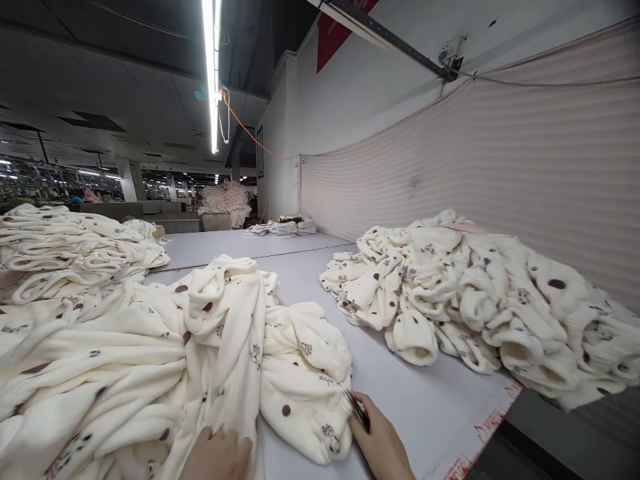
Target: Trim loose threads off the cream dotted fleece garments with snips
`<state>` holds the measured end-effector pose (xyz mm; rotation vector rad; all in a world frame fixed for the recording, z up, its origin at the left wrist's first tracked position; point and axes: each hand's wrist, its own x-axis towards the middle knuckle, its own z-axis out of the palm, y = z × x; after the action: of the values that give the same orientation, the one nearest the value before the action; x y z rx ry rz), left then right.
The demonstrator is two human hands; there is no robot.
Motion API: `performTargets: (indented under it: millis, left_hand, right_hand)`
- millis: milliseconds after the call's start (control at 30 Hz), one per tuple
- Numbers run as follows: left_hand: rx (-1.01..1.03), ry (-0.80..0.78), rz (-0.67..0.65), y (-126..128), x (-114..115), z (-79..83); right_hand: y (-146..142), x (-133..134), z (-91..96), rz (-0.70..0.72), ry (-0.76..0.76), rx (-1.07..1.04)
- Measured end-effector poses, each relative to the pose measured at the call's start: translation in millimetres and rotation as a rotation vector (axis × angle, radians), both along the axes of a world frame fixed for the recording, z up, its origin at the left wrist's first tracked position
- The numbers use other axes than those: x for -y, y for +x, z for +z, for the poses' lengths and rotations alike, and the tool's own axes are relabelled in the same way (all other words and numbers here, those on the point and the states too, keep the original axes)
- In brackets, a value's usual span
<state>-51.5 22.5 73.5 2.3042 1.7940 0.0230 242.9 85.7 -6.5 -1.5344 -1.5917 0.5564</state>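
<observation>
Left hand (217,457) at bottom edge of view, laid flat on cream spotted fleece garment (210,373), fingers pressing the cloth down; only part of hand in view, palm side hidden. Right hand (380,443) just right of garment's cuffed end, closed around small dark metal snips (357,410), tips touching the gathered cuff edge. Blades open or shut: cannot tell, too small and partly hidden by cloth.

Garment spread on grey table (430,407) directly ahead, bunched and folded over itself, brown dots and small printed figures across the fleece. Merges on the left with large loose heap of same fabric (75,373) running off frame edge.

Further left, neater stack of same fleece pieces (65,250), layered flat. On right side of table, well apart from the hands, second pile of finished-looking folded pieces (475,293), cuffs pointing toward the viewer, resting near striped pink fabric wall (500,167).

Far end of table: low stacks of flat white cloth (283,228). Beyond, tall mound of pale garments (225,203). Fluorescent tube (211,73) running along ceiling overhead. Table's near right corner marked with red print (480,433).
</observation>
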Motion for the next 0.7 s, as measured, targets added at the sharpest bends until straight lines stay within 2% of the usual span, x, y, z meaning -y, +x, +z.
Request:
performTargets:
  millis: [67, 133, 200, 300, 433, 567, 633, 700]
  left_hand:
    - [0.123, 0.031, -0.102, 25.9, -12.7, -10.5]
    - [0.279, -0.044, -0.122, 53.3, -22.6, -22.6]
    - [0.49, -0.094, -0.002, 78.3, -29.7, -37.2]
    - [0.765, -0.057, 0.167, 101.7, -36.5, -59.4]
    - [0.921, -0.032, 0.144, 102.2, -39.0, -78.3]
    - [1.347, -0.045, 0.093, 93.6, -35.2, -86.7]
    - [1.542, -0.177, 0.052, 93.2, -32.8, -86.6]
    - [1.696, -0.405, 0.102, 93.8, -30.9, -82.2]
  right_hand:
    - [-4.3, -3.9, 5.3, 0.016, 0.014, -0.021]
    - [-8.9, -3.1, 11.6, 0.047, 0.026, -0.044]
    - [-13.8, 1.5, 16.9, 0.083, 0.032, -0.07]
    - [-20.4, 11.7, 21.8, 0.128, 0.025, -0.1]
    - [-26.2, 24.1, 22.5, 0.109, 0.067, -0.098]
    - [-34.6, 32.3, 21.5, -0.013, 0.16, -0.068]
    - [-40.7, 34.5, 23.5, -0.047, 0.183, -0.059]
    - [-47.3, 35.3, 27.2, -0.062, 0.197, -0.046]
